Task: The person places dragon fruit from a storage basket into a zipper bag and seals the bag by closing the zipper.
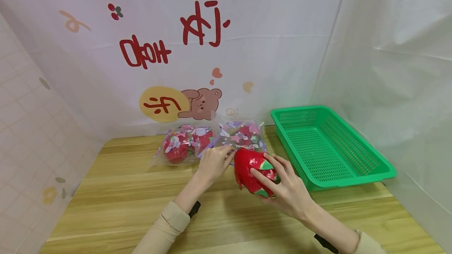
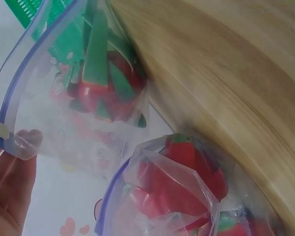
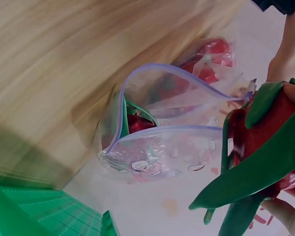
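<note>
In the head view my right hand (image 1: 291, 191) grips a red dragon fruit (image 1: 248, 167) with green-tipped scales, its fingers spread over the top. Long green scales stick out from this dragon fruit (image 3: 265, 142) in the right wrist view. With my left hand (image 2: 12, 194) I pinch the corner of a clear zip bag (image 3: 191, 147) beside its white slider (image 2: 1, 130). The bag's mouth gapes, and another dragon fruit (image 2: 108, 96) lies inside it. The held fruit is just right of my left fingers, near the bag's front.
Left of the open bag lies a second zip bag (image 1: 183, 144) with red fruit in it. A green plastic basket (image 1: 316, 152) stands at the right of the wooden table (image 1: 116, 207). A printed white cloth (image 1: 268, 69) hangs along the back.
</note>
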The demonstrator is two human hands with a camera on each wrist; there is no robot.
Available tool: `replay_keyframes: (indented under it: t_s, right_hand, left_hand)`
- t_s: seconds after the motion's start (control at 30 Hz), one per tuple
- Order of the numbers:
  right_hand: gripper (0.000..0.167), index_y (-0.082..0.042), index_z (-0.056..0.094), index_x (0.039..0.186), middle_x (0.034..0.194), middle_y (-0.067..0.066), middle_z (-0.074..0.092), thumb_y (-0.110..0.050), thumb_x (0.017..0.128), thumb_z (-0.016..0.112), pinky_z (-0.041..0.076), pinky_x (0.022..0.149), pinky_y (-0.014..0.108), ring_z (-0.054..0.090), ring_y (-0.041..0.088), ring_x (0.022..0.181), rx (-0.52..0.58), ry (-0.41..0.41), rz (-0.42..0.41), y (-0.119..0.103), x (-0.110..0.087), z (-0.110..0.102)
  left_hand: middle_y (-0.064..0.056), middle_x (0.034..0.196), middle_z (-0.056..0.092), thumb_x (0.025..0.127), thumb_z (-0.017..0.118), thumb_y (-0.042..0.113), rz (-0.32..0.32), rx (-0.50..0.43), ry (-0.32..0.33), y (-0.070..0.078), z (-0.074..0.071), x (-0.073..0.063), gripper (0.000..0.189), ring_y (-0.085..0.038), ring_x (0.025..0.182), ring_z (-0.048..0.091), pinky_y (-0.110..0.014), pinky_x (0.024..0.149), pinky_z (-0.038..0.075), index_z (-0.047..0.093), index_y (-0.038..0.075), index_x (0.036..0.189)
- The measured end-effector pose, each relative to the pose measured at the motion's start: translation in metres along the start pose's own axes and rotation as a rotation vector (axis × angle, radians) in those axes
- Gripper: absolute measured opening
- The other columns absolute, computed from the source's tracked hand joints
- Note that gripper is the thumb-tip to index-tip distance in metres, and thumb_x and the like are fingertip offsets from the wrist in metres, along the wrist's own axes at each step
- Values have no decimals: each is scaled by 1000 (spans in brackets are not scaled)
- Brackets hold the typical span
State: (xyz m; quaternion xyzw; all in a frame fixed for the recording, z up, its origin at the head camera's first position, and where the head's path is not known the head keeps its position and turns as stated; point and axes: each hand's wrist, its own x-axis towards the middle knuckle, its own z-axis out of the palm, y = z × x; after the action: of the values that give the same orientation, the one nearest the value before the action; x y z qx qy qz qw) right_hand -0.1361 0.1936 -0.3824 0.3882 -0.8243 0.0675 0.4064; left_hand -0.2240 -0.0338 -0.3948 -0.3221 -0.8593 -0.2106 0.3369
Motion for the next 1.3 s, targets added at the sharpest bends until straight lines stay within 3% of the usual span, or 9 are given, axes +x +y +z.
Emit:
replay_keyframes:
  t_s: [0.3,0.5,0.63,0.87,1.0,1.17,1.3]
  right_hand:
    - [76,-22,58,130,130,22,53,-43,62,83,59,61,42,51,38,111,46,-39,1,-8,-5,0]
    - [88,-23,56,132,130,19,52,-39,52,88,59,59,39,50,35,113,68,-93,102,-16,-17,14]
    - [87,-24,54,133,129,18,52,-40,54,87,58,55,36,50,33,112,56,-119,185,-20,-25,24]
    - [87,-25,56,131,126,19,54,-39,52,88,57,50,38,53,33,104,-7,-94,310,-14,-32,34]
    - [84,-23,57,129,123,21,56,-38,52,88,56,49,41,54,37,102,-36,-63,335,-7,-32,37]
    - [81,-23,57,129,124,21,55,-38,54,86,55,48,43,54,38,103,-43,-54,369,-1,-29,41]
    - [81,-24,57,130,127,20,54,-38,56,86,55,48,45,53,38,105,-27,-65,393,-1,-27,45]
  left_hand:
    - [0,76,73,82,73,16,94,23,130,-3,1,4,7,-10,51,61,-16,44,43,72,11,88]
    - [-3,77,74,79,76,14,150,23,188,-2,0,5,11,-14,56,66,-16,44,45,74,10,89]
    - [-2,74,73,78,76,16,169,43,200,-1,-1,4,11,-14,52,65,-16,41,41,75,10,88]
    - [1,68,68,78,75,15,141,47,173,2,-3,-5,11,-9,47,56,-16,41,39,74,11,89]
    - [1,77,69,76,75,13,99,43,118,3,-4,-13,18,-12,58,62,-19,49,48,72,11,93]
    - [-5,92,73,71,78,12,42,63,32,2,-5,-24,26,-23,83,70,-29,67,58,70,9,97]
    - [-9,98,74,73,76,13,-10,73,-13,1,-4,-29,26,-31,88,71,-35,68,59,70,7,98]
